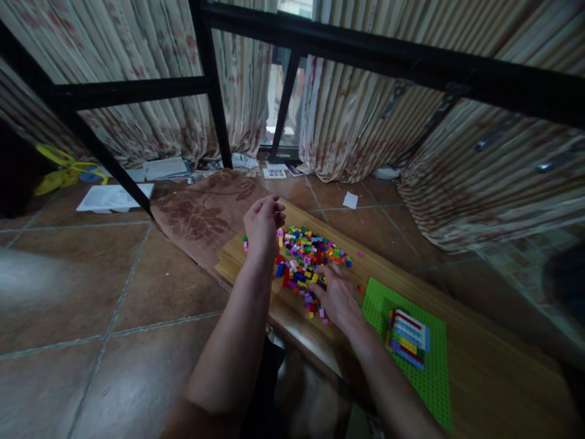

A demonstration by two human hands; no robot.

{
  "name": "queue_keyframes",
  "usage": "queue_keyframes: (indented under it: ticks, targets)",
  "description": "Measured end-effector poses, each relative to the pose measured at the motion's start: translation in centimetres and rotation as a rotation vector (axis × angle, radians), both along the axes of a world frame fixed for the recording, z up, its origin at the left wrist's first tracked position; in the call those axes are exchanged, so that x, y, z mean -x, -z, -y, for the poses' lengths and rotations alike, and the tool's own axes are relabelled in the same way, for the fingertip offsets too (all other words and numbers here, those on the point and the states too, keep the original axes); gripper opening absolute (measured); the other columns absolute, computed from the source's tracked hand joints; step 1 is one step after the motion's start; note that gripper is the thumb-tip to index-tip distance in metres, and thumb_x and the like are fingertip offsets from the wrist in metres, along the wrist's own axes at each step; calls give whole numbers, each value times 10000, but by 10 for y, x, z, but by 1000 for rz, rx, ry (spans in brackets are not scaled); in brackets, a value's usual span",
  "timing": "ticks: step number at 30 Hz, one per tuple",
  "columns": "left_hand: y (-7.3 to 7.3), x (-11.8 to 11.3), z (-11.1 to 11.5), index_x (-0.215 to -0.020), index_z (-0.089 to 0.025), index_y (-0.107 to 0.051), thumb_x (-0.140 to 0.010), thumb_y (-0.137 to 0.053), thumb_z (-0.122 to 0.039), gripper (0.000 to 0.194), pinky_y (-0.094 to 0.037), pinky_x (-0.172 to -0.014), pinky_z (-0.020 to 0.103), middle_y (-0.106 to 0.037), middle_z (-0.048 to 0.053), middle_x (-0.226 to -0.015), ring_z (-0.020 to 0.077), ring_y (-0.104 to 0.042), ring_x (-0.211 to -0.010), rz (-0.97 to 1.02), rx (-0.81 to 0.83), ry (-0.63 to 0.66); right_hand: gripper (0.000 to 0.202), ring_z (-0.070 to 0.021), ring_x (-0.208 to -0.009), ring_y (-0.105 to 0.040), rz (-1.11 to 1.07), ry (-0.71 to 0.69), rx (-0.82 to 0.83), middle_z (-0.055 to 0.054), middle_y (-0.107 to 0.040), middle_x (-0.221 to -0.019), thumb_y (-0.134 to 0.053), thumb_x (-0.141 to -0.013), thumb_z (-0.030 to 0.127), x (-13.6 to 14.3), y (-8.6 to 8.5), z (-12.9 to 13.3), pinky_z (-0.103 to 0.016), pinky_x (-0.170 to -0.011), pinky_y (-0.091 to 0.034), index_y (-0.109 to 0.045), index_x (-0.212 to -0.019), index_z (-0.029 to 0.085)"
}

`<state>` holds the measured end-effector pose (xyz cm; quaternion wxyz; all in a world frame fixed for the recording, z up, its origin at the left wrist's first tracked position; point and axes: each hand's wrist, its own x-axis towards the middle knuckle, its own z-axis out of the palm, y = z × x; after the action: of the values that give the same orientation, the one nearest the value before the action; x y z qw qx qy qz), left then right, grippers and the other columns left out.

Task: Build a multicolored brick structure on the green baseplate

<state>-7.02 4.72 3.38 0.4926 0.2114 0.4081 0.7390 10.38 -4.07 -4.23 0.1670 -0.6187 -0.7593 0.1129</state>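
Observation:
A heap of small building bricks point(301, 247) in many colours is spread over a wooden bench top. My left hand point(264, 224) is raised above the far left side of the heap. Its fingers are curled in, and whatever they may hold is hidden. My right hand point(337, 291) reaches into the near right side of the heap, thumb and fingers apart among the bricks. Beside my right forearm lies a green baseplate point(436, 360). A block of bricks point(408, 338) stands on it, built in white, red, blue, yellow and purple rows.
The bench point(484, 366) runs from centre to lower right. A patterned brown cloth point(196, 213) lies at its far left end. Black metal bars point(365, 46) cross in front of striped curtains. A white tray point(114, 196) and papers point(167, 167) lie on the tiled floor.

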Motion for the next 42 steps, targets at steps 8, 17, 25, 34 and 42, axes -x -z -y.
queue_keyframes:
  ticks: [8,17,25,34,42]
  targets:
    - [3,-13,0,-774,-134,-629,-658,-622,-202,135,-348,-448,135,-570,-33,-596,34,-479,-451,-35,-3,72,213,-265,-1047,-549,-40,-102,-57,-71,-643,-1067,-667,-829,234,-9,5,6,-400,-916,-466,-665,-1040,208]
    - [3,-18,-1,-771,-130,-635,-643,-612,-179,138,-342,-445,138,-572,-30,-598,36,-473,-449,-65,-7,80,82,-263,-1046,-572,-303,-93,-33,-63,-646,-1059,-697,-761,193,-7,6,4,-430,-895,-484,-688,-828,238]
    - [5,-39,4,-752,-134,-652,-656,-669,-235,140,-367,-476,147,-592,-16,-620,45,-477,-472,-213,32,240,196,-138,-597,-604,-1258,178,228,21,-660,-712,-712,-765,391,-30,-18,59,-275,-597,-505,-622,-828,227]
    - [36,-116,52,-798,-163,-693,-761,-631,-321,173,-426,-560,204,-640,2,-688,114,-548,-596,-683,-96,817,199,-116,-589,-576,-1412,583,11,24,-629,-699,-750,-743,363,-106,-8,152,-252,-597,-482,-668,-872,236]
    - [48,-152,75,-846,-175,-685,-836,-529,-317,212,-436,-623,234,-658,1,-740,140,-580,-671,-1086,-260,1084,379,-129,-632,-608,-1316,885,57,10,-666,-741,-806,-670,414,-176,11,205,-258,-611,-501,-705,-986,231]
